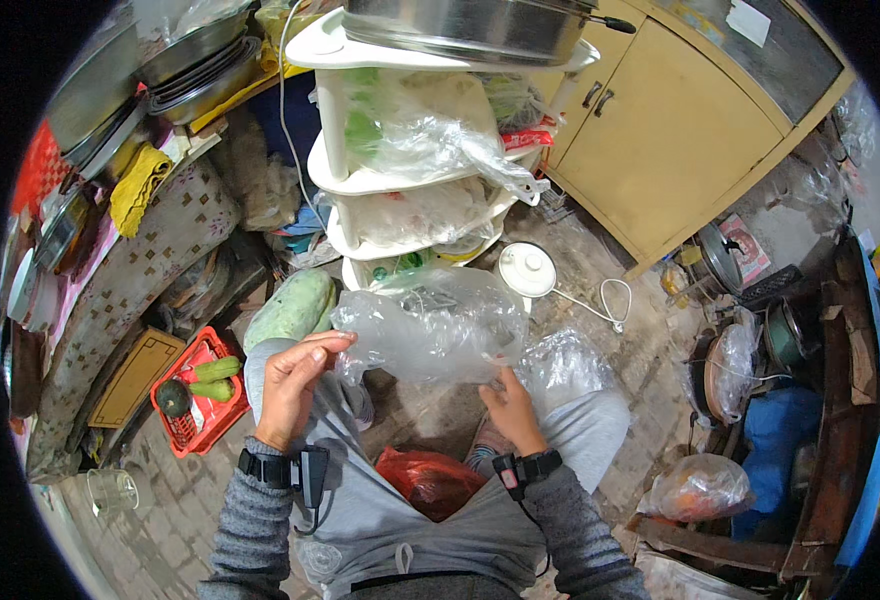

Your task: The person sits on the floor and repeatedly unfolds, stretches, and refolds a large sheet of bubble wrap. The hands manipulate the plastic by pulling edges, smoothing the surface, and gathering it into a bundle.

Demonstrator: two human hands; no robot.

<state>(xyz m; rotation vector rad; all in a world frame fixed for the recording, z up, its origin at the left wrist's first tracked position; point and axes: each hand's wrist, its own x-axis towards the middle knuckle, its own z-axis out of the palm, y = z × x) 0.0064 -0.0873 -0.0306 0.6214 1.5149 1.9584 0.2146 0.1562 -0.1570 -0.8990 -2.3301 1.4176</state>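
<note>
A clear plastic bag (440, 326) is spread between my two hands above my knees. My left hand (296, 382) pinches its left end between thumb and fingers. At the bag's lower right edge, my right hand (513, 409) grips it with the fingertips. More crumpled clear plastic (569, 367) lies by my right knee. A red plastic bag (429, 480) sits between my legs, its contents hidden. Beyond my left knee lies a large pale green winter melon (290, 309).
A white tiered shelf (335, 169) with bagged vegetables stands ahead. A red basket (241, 405) with green vegetables is at left. A round white corded appliance (526, 270) rests on the floor beside the shelf. A yellow cabinet (672, 142) stands at upper right; pots and bags crowd the right side.
</note>
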